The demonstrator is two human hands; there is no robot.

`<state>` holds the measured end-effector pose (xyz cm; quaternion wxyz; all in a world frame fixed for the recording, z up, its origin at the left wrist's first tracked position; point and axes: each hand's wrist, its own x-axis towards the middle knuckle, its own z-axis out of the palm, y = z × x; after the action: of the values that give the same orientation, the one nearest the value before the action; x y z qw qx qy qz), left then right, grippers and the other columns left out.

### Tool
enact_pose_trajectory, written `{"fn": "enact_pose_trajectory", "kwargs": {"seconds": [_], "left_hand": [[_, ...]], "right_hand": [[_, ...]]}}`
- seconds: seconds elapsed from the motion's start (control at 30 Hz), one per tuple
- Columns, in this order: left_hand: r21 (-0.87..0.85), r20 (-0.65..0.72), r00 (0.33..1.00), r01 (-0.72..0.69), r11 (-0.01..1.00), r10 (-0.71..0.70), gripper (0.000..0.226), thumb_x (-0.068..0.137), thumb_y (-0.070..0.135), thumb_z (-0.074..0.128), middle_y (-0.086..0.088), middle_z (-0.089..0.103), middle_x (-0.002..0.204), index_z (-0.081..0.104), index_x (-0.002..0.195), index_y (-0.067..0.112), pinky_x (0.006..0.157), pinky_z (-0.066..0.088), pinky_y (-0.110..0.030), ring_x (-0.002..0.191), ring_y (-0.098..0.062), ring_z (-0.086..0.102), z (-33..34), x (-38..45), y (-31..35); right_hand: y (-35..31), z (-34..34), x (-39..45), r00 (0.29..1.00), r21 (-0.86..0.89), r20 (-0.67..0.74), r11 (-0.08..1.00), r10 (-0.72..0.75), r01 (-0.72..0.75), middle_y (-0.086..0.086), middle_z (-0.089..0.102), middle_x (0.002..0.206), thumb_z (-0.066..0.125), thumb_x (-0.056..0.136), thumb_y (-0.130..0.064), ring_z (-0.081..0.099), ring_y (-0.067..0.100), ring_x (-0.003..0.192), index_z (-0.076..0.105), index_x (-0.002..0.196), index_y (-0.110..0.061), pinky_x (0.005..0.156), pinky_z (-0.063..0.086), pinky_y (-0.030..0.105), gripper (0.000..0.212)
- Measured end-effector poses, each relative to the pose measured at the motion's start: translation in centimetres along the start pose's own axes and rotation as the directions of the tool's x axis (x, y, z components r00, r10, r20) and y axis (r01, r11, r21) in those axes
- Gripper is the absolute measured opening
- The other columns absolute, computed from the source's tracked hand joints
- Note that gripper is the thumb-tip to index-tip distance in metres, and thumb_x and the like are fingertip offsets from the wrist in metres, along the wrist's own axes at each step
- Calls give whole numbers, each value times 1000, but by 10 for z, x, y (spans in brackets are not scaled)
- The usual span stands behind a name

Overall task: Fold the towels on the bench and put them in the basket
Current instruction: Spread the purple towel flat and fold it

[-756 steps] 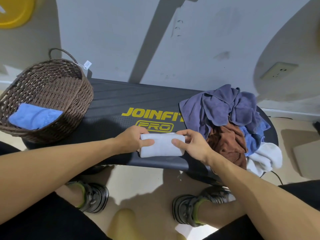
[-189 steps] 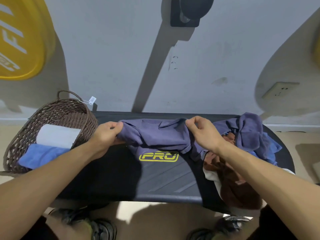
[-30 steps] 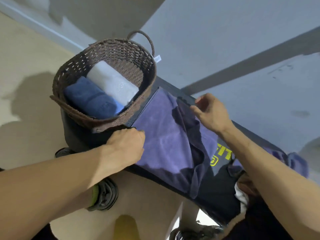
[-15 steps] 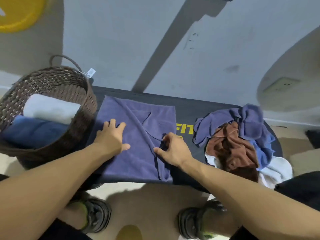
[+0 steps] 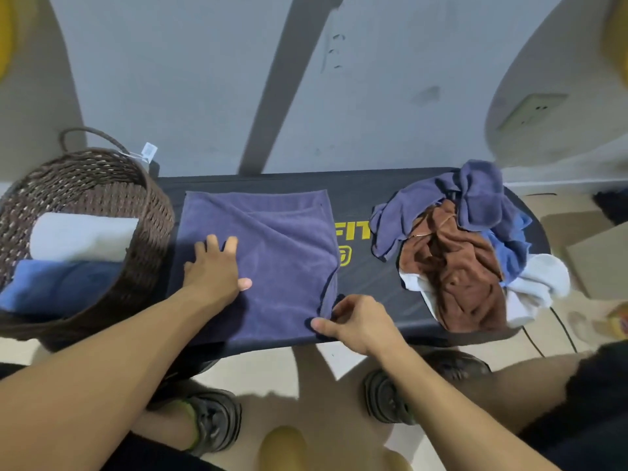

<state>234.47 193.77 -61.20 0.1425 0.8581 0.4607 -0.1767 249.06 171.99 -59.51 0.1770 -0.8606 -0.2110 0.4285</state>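
Step in hand, as I judge it: flattening and first fold of the dark purple terry towel (image 5: 268, 256), which lies spread across the black padded bench (image 5: 373, 300) at centre frame, just right of the basket and partly covering the yellow lettering. It looks doubled already; a diagonal crease runs across it.

Left hand (image 5: 214, 270): fingers straight and spread, palm pressing flat on the towel's left half. Holds nothing, only pins the cloth.

Right hand (image 5: 360, 321): thumb and curled fingers pinch the towel's lower right corner at the bench's near edge. Narrow grip, on cloth.

Next move, a judgement: carry the pinched corner or edge across to meet the opposite side, with the left hand anchoring, and line up the hems, since the near edge overhangs the bench lip and could slide off.

Brown woven wicker basket (image 5: 149, 226), left of frame, on the bench end, touching or just beside the towel. Inside: one folded white towel (image 5: 81, 236) and one folded blue towel (image 5: 57, 283), side by side.

Right of frame: heap of unfolded towels (image 5: 455, 246), purple, brown, blue and white, so several remain.

Surroundings: grey wall (image 5: 170, 79) behind, with a wall socket (image 5: 530, 110) at upper right; beige floor (image 5: 326, 379) below; dark sandals (image 5: 214, 419) at bottom of frame.
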Motion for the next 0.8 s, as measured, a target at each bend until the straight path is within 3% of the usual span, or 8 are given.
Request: {"fn": "enact_pose_trajectory", "kwargs": {"seconds": [0.1,0.17,0.27,0.37,0.47,0.63,0.73,0.8], "left_hand": [[11,-14,1000,2,1000,-2,74,85,47,68,-14,27,139,28,142,20,95,40,-52,127,-36,30,1,-2,1],[3,-14,1000,14,1000,-14,71,85,45,69,-15,29,137,31,139,18,95,40,-52,126,-36,33,1,-4,4],[44,-15,998,60,997,-60,65,85,43,70,-15,31,135,36,134,17,96,39,-50,126,-34,35,-6,-9,17],[116,-137,990,61,991,-45,68,82,47,72,-15,37,130,38,130,13,90,42,-44,119,-32,42,-9,-21,29],[56,-251,965,-56,997,69,61,82,46,73,-14,46,118,45,122,9,83,44,-45,108,-33,49,-3,-39,30],[-229,-117,989,-110,967,85,39,79,45,76,-3,49,95,51,90,18,83,47,-41,89,-25,53,14,-70,28],[-234,-93,981,-190,954,173,42,72,46,81,1,50,94,56,95,21,79,48,-36,86,-20,52,27,-88,28],[-176,-113,974,-216,960,199,44,69,40,82,0,53,99,60,101,21,83,49,-37,93,-21,53,35,-96,27]], "right_hand": [[9,29,-15,979,-90,-176,992,-108,93,-11,63,87,81,58,-64,62,16,84,52,85,-28,63,39,29,54],[15,39,-15,941,-104,-282,981,-187,164,-5,63,88,79,69,-50,60,20,84,51,85,-25,64,36,29,41],[25,40,-12,902,6,-363,967,-235,254,-2,65,79,69,77,-26,60,22,79,57,82,-21,68,42,31,14],[36,31,-9,924,129,-294,948,-243,290,-5,66,69,70,78,-19,61,14,66,64,78,-20,67,49,28,7],[38,8,0,966,257,-148,935,-213,245,-4,67,67,76,78,-18,62,15,62,63,79,-22,69,55,33,14],[33,-11,9,964,263,-111,928,-241,263,-7,65,63,77,76,-13,57,8,55,65,68,-21,59,53,27,16],[27,-12,6,955,231,-60,927,-289,295,-8,67,65,77,72,-12,56,1,53,68,64,-19,60,47,21,13],[21,-11,3,940,262,-158,905,-303,336,1,68,80,76,69,-12,57,5,61,72,64,-16,65,45,18,8]]}}
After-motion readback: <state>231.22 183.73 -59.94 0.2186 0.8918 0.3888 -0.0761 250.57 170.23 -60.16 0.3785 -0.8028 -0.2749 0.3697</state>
